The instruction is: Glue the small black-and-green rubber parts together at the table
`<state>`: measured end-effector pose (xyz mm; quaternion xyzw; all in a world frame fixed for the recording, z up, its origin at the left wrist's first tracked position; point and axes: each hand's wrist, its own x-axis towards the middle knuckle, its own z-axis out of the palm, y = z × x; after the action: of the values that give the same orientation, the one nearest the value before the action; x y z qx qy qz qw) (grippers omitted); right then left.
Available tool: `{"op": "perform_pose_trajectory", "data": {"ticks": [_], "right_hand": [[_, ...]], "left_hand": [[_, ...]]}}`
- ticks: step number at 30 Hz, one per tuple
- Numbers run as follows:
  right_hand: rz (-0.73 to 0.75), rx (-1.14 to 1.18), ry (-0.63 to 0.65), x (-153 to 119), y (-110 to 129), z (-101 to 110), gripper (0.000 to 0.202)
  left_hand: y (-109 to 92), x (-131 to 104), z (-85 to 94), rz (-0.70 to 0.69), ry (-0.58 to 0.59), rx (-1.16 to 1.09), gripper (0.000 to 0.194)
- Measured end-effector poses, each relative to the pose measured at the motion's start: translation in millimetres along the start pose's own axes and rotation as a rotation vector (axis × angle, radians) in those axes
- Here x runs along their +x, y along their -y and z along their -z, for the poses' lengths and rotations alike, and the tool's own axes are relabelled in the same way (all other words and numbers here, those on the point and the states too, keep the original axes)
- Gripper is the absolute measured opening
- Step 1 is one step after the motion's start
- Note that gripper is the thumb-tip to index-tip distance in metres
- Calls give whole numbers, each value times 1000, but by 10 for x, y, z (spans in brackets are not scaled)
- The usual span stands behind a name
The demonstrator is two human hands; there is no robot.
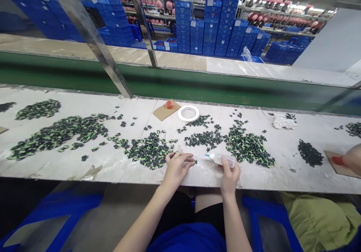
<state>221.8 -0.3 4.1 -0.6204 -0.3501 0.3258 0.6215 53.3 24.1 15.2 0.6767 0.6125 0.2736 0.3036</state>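
My left hand (178, 166) is closed in a pinch, with a small black part (195, 162) at its fingertips. Wrapped in the fingers of my right hand (230, 175) is a translucent squeeze bottle (221, 159), its thin blue tip pointing left toward the left hand. Just left of my left hand lies a pile of black and green parts (149, 150). Another black and green pile (248, 148) sits beyond my right hand. Between these piles, smaller dark pieces (204, 138) are scattered on the white table (113, 171).
A roll of white tape (188, 113) lies behind the pieces, beside a red cap (169, 104) on cardboard (161, 113). More parts (62, 132) spread leftward. A co-worker's hand (352, 160) is at the right edge. A green conveyor belt (180, 83) and metal post (104, 53) stand behind.
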Motion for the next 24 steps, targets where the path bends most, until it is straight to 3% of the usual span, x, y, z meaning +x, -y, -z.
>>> {"op": "perform_pose_trajectory", "data": {"ticks": [5, 10, 12, 17, 21, 24], "right_hand": [[56, 82, -59, 28, -66, 31, 39], [101, -23, -82, 80, -130, -24, 48], [104, -66, -66, 95, -142, -45, 50], [248, -160, -88, 33, -114, -53, 57], [476, -216, -231, -130, -86, -50, 40], [449, -197, -95, -261, -87, -101, 26]], "left_hand": [[26, 74, 102, -24, 47, 6, 14], [-1, 291, 207, -47, -177, 128, 16], [-13, 391, 195, -42, -207, 173, 17], [-2, 526, 130, -61, -167, 225, 15], [-23, 472, 153, -52, -138, 187, 13], [-76, 357, 143, -65, -70, 40, 12]]}}
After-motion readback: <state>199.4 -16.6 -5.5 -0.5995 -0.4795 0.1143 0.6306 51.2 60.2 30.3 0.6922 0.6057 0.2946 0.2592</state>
